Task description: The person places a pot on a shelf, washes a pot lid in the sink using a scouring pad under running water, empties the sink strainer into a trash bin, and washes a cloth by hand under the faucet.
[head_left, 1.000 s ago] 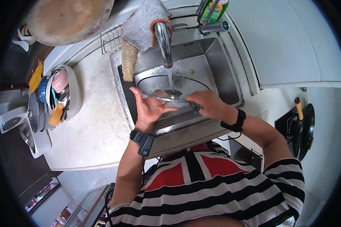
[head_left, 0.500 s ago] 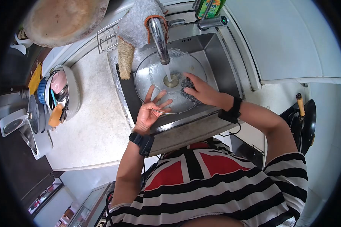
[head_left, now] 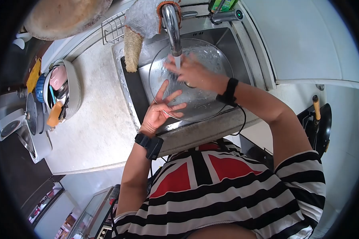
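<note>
A round, clear glass lid (head_left: 205, 101) is tilted in the steel sink (head_left: 223, 38), wet all over. My left hand (head_left: 159, 113) grips its near-left rim, with fingers spread against the glass. Water runs from the faucet (head_left: 173, 36) onto the lid. Under the stream is my right hand (head_left: 197, 75), blurred by motion, fingers stretched out over the glass. No scrubber shows in it, though its palm side is hidden. The lid's knob (head_left: 190, 85) is partly covered by this hand.
A loofah (head_left: 132, 49) and a grey cloth (head_left: 143, 18) hang by the faucet. To the left stand a white pot (head_left: 77, 89) full of utensils and bowls, and a wire rack (head_left: 112, 30). A black pan (head_left: 325, 123) is at the far right.
My right hand has moved left and away from me to the water stream; the dark scrubber it held is out of sight. The lid has shifted slightly right, with my left hand still gripping it.
</note>
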`<action>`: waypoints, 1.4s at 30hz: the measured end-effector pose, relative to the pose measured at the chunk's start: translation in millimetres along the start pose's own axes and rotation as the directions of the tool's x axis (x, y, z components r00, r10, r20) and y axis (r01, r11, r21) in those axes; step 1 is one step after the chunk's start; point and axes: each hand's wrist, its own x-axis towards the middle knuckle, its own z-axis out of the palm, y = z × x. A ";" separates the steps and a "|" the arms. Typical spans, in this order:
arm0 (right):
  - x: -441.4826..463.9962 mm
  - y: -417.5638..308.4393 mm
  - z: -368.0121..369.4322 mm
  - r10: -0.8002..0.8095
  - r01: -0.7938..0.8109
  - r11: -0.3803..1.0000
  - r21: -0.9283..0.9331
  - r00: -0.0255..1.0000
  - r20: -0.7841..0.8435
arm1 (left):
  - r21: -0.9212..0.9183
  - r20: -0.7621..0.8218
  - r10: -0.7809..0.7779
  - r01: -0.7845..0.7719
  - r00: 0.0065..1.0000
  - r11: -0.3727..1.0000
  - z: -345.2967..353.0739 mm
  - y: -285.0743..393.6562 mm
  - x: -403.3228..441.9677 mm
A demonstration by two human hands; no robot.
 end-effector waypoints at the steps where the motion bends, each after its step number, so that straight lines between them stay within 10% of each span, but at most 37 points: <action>1: -5.8 15.9 -0.5 0.071 -0.098 0.978 -0.183 0.987 -0.146 | -0.017 -0.012 -0.003 0.003 1.000 1.000 1.2 0.8 -0.7; 5: -47.8 40.8 13.0 0.352 -0.437 0.870 -0.228 0.875 -0.334 | 0.005 -0.030 0.028 -0.028 0.999 1.000 -0.1 1.2 -1.5; 10: -65.1 -37.5 35.0 0.223 -0.227 0.958 0.176 0.974 0.043 | -0.003 -0.063 0.074 -0.075 0.995 0.997 -5.9 -0.2 4.9; 14: -29.7 -33.9 26.1 0.051 -0.040 0.990 0.137 0.996 -0.074 | 0.023 -0.125 0.060 -0.058 0.990 0.998 5.5 -1.9 1.6; 18: -26.9 -15.9 13.6 0.381 -0.401 0.914 -0.060 0.901 -0.209 | -0.055 -0.077 0.084 -0.089 0.993 0.995 0.3 0.7 -2.6; 27: -30.7 -46.2 -26.5 0.077 -0.092 0.990 0.111 0.988 0.135 | -0.116 -0.175 0.102 -0.124 0.979 0.985 -20.2 0.5 -9.9; 32: 10.3 -122.9 -140.9 -0.006 0.035 0.994 0.106 0.966 -0.257 | -0.036 -0.239 0.110 -0.122 0.965 0.992 -24.5 4.5 -13.8; 42: 150.2 -133.8 -223.2 -0.234 0.112 0.948 -0.297 0.878 -0.418 | 0.132 -0.290 0.115 -0.079 0.950 0.988 -37.8 9.0 -20.1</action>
